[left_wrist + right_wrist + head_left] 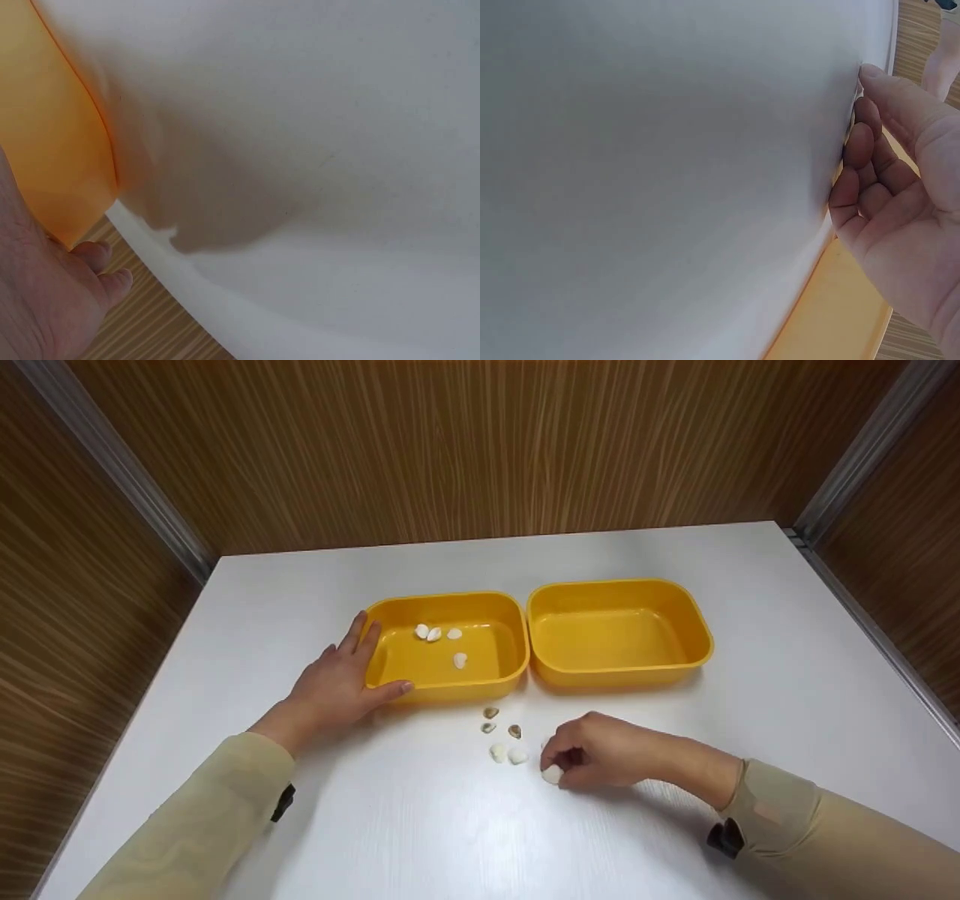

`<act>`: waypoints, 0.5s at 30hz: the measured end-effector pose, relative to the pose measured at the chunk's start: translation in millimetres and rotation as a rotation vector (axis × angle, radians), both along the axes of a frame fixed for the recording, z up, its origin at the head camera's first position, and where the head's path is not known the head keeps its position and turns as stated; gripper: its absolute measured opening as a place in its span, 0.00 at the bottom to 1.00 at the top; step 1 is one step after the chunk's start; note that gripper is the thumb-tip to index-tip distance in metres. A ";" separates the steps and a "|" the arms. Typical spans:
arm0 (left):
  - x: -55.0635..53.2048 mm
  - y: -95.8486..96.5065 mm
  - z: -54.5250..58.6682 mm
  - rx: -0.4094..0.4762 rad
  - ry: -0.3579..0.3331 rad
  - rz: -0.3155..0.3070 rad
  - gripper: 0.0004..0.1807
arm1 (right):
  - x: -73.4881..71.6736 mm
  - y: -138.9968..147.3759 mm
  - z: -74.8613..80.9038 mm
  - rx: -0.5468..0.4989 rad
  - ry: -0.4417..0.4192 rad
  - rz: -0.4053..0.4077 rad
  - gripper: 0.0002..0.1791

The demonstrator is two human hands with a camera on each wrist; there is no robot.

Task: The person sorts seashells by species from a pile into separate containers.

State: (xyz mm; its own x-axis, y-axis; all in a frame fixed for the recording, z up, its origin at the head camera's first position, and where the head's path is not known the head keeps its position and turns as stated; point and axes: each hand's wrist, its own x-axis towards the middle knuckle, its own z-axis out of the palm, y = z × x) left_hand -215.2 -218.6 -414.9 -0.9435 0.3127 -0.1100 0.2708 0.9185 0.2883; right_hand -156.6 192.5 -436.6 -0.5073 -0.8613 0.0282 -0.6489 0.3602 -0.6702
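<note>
My right hand (pixel 600 750) is low over the table, its thumb and fingertips pinching a white seashell (pixel 553 774) at the table surface. In the right wrist view the curled fingers (pixel 857 146) mostly hide that shell. Just left of it lie two white shells (pixel 517 755), and another is partly covered behind the fingers. Three small brown shells (pixel 514 731) lie a little farther back. My left hand (pixel 337 682) rests with spread fingers against the left corner of the left yellow bin (pixel 450 691), thumb on its front rim. Several white shells (pixel 434 634) sit inside that bin.
A second yellow bin (pixel 622 669), with nothing inside, stands right beside the first. Both are on a white table (pixel 420 825). Wood-grain panels (pixel 480 450) rise behind and at both sides.
</note>
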 end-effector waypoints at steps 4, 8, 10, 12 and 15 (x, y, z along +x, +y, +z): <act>0.0 -1.2 -1.4 0.007 -0.002 0.002 0.68 | -0.4 0.0 -1.4 0.007 0.013 -0.004 0.10; 0.3 -1.9 -1.9 0.009 -0.005 0.003 0.68 | -0.4 -0.7 -0.4 -0.015 0.005 -0.019 0.09; 0.3 -1.8 -1.6 0.012 -0.005 0.002 0.68 | -0.4 -1.4 1.7 -0.042 -0.001 -0.031 0.09; 0.2 -1.8 -1.2 0.014 -0.004 -0.001 0.68 | -0.9 -2.8 5.8 -0.065 0.002 -0.044 0.09; 0.6 -2.1 -1.0 0.012 -0.006 0.000 0.69 | -4.4 -6.7 15.6 -0.091 0.042 -0.053 0.09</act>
State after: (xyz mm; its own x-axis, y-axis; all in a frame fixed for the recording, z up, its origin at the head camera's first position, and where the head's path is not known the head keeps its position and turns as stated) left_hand -214.6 -220.7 -415.9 -0.9428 0.3143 -0.1115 0.2693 0.9147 0.3012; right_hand -161.0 185.8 -421.0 -0.5488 -0.8263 0.1271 -0.6587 0.3338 -0.6743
